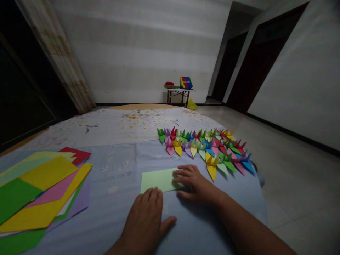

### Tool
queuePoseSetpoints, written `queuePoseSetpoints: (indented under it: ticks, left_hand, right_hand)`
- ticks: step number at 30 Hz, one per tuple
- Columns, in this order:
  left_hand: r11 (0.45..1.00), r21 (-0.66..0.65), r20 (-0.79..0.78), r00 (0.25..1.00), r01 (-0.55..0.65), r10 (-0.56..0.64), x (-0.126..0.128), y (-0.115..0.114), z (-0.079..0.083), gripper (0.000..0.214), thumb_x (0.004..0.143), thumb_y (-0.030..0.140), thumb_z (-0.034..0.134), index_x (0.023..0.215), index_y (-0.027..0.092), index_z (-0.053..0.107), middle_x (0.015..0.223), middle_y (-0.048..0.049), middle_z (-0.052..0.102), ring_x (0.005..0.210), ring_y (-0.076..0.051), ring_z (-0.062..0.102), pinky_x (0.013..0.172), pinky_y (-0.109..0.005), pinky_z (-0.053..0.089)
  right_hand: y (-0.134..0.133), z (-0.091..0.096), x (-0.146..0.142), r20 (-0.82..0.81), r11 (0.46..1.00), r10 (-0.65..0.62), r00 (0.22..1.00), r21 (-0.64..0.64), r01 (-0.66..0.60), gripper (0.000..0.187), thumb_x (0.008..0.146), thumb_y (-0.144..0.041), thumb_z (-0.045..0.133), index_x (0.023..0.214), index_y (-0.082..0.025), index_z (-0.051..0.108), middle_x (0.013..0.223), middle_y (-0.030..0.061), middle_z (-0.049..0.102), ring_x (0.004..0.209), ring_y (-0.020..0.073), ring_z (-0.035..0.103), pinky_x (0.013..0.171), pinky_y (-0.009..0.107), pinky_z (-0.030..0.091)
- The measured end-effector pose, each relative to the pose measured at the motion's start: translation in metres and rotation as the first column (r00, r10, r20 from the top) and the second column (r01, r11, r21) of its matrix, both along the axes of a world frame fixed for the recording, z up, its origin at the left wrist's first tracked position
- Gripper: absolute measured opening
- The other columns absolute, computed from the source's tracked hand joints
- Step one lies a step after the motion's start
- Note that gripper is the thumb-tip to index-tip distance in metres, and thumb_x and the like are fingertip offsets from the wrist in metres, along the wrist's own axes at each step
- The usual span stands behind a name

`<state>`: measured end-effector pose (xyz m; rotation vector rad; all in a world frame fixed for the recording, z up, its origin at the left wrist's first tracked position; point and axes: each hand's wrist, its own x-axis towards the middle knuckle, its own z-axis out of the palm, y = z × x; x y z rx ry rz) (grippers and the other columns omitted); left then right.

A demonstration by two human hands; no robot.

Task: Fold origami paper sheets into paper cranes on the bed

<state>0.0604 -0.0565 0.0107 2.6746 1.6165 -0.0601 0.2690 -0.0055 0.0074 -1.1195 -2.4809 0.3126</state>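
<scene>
"So, where is your pale green paper rectangle?"

"It lies flat on the pale blue flowery cloth, right in front of you."

"And what are your hands doing?"

"They are apart from each other. Your left hand is palm down, with its fingertips at the paper's near edge, close to the left corner. Its fingers are side by side and its thumb sticks out. Your right hand has its fingers spread over the right end, with its thumb away from them. Neither hand pinches the paper. I can't tell how hard you press."

"What is around it?"

"Past your right hand stand rows of small folded paper birds in many colours. Well off to your left is a messy pile of coloured paper sheets, with yellow, green, pink, purple and red."

"And farther away?"

"A white flowery cloth covers the far part of your table. Near the wall, a small table with dark legs holds a bright striped bag or box; I can't tell which. A yellow plastic bag sits beside its legs."
</scene>
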Motion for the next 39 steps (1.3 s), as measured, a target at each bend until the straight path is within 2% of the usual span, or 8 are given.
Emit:
queuePoseSetpoints:
  ticks: [4, 12, 17, 21, 24, 30, 34, 39]
  left_hand:
    - [0.999, 0.026, 0.062, 0.998, 0.025, -0.026, -0.005, 0.004, 0.003, 0.044, 0.084, 0.039, 0.048, 0.118, 0.013, 0.055, 0.12, -0.0155, 0.058, 0.11, -0.03, 0.051, 0.091, -0.046, 0.04]
    - [0.994, 0.096, 0.127, 0.989, 0.061, -0.073, -0.004, 0.023, 0.008, 0.023, 0.085, 0.025, 0.049, 0.105, 0.02, 0.059, 0.095, -0.0069, 0.062, 0.088, -0.023, 0.055, 0.078, -0.039, 0.043]
    - [0.985, 0.134, 0.186, 0.973, 0.111, -0.135, -0.01, 0.03, 0.006, 0.02, 0.083, 0.01, 0.047, 0.091, 0.022, 0.061, 0.085, -0.0031, 0.062, 0.079, -0.019, 0.056, 0.069, -0.031, 0.045]
    - [0.936, 0.329, 0.418, 0.871, 0.121, -0.26, -0.02, 0.035, 0.003, 0.02, 0.086, 0.012, 0.045, 0.098, 0.018, 0.06, 0.091, -0.0061, 0.063, 0.084, -0.017, 0.058, 0.074, -0.029, 0.049]
    - [0.891, 0.435, 0.532, 0.762, 0.127, -0.369, -0.024, 0.037, 0.001, 0.02, 0.088, 0.016, 0.043, 0.1, 0.015, 0.06, 0.096, -0.0086, 0.064, 0.091, -0.016, 0.059, 0.08, -0.029, 0.05]
    - [0.964, 0.236, 0.575, 0.783, 0.12, -0.238, -0.024, 0.036, -0.006, 0.024, 0.086, 0.017, 0.041, 0.099, 0.019, 0.061, 0.107, -0.0079, 0.064, 0.099, -0.017, 0.059, 0.086, -0.031, 0.049]
    - [0.979, 0.089, 0.486, 0.851, 0.181, -0.201, -0.021, 0.03, -0.01, 0.026, 0.08, 0.011, 0.045, 0.095, 0.02, 0.064, 0.107, -0.0078, 0.063, 0.099, -0.019, 0.058, 0.087, -0.035, 0.048]
    - [0.979, 0.012, 0.49, 0.852, 0.204, -0.184, -0.019, 0.024, -0.003, 0.021, 0.079, 0.014, 0.048, 0.091, 0.019, 0.065, 0.091, -0.0065, 0.063, 0.088, -0.02, 0.056, 0.08, -0.036, 0.045]
  right_hand:
    - [0.002, -0.003, -0.005, 0.007, 0.999, 0.039, 0.999, -0.011, -0.039, 0.025, 0.079, -0.03, 0.058, 0.102, -0.022, 0.063, 0.113, 0.0061, 0.061, 0.11, 0.0211, 0.049, 0.092, 0.04, 0.032]
    - [0.006, -0.012, -0.02, 0.003, 0.982, 0.069, 0.998, 0.177, -0.069, 0.012, 0.082, -0.015, 0.052, 0.084, -0.019, 0.063, 0.085, 0.0035, 0.068, 0.091, 0.0157, 0.057, 0.087, 0.034, 0.036]
    - [-0.001, -0.004, -0.023, -0.166, 0.98, 0.145, 0.975, 0.159, -0.119, 0.013, 0.083, -0.02, 0.05, 0.09, -0.02, 0.06, 0.087, 0.0048, 0.067, 0.094, 0.0162, 0.057, 0.087, 0.034, 0.04]
    - [0.004, 0.004, -0.006, -0.482, 0.998, 0.026, 0.876, 0.067, 0.008, 0.03, 0.085, -0.017, 0.035, 0.103, -0.02, 0.058, 0.102, 0.0088, 0.063, 0.102, 0.0185, 0.055, 0.088, 0.037, 0.043]
    - [0.011, 0.002, 0.006, -0.482, 0.997, -0.046, 0.875, 0.028, 0.068, 0.036, 0.081, -0.014, 0.04, 0.113, -0.021, 0.054, 0.115, 0.0089, 0.058, 0.111, 0.0188, 0.049, 0.097, 0.041, 0.038]
    - [0.012, -0.005, 0.003, -0.183, 0.998, 0.055, 0.982, -0.009, -0.058, 0.035, 0.078, -0.026, 0.06, 0.114, -0.026, 0.059, 0.131, 0.0071, 0.046, 0.121, 0.0208, 0.036, 0.099, 0.041, 0.032]
    - [0.009, -0.006, -0.002, -0.062, 0.993, 0.082, 0.995, -0.081, -0.087, 0.018, 0.078, -0.02, 0.06, 0.092, -0.029, 0.069, 0.11, 0.002, 0.062, 0.109, 0.0196, 0.044, 0.093, 0.038, 0.034]
    - [0.006, -0.004, -0.003, -0.093, 0.983, 0.076, 0.993, -0.162, -0.091, 0.018, 0.08, -0.021, 0.058, 0.093, -0.028, 0.068, 0.1, 0.0019, 0.066, 0.098, 0.0176, 0.05, 0.087, 0.034, 0.036]
